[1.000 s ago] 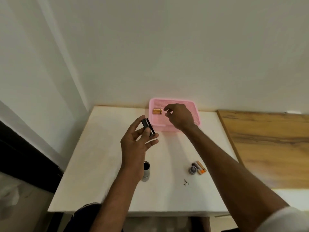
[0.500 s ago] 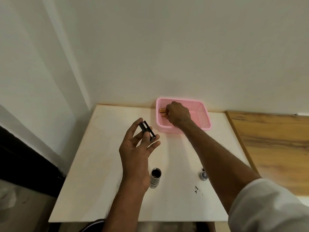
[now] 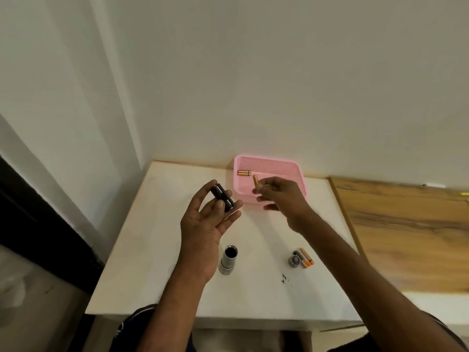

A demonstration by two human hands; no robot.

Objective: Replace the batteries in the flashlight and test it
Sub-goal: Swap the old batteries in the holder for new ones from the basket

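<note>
My left hand (image 3: 206, 223) holds a black battery holder (image 3: 222, 197) between thumb and fingers, above the white table (image 3: 157, 250). In front of the pink basket (image 3: 295, 171), my right hand (image 3: 280, 196) pinches a gold battery (image 3: 255, 182) upright at its fingertips. More gold batteries (image 3: 244, 173) lie in the basket's far left corner. The silver flashlight body (image 3: 229, 259) stands on the table below my left hand, its open end up. A round tail cap (image 3: 294, 261) and used orange-tipped batteries (image 3: 305, 257) lie to the right.
The table stands against a white wall. A wooden surface (image 3: 406, 224) adjoins it on the right. Small dark specks (image 3: 284, 277) mark the table near the front edge. A dark strip (image 3: 38, 229) runs along the floor at the left.
My right hand has come out of the pink basket with one gold battery in its fingertips. My left hand kept the battery holder raised.
</note>
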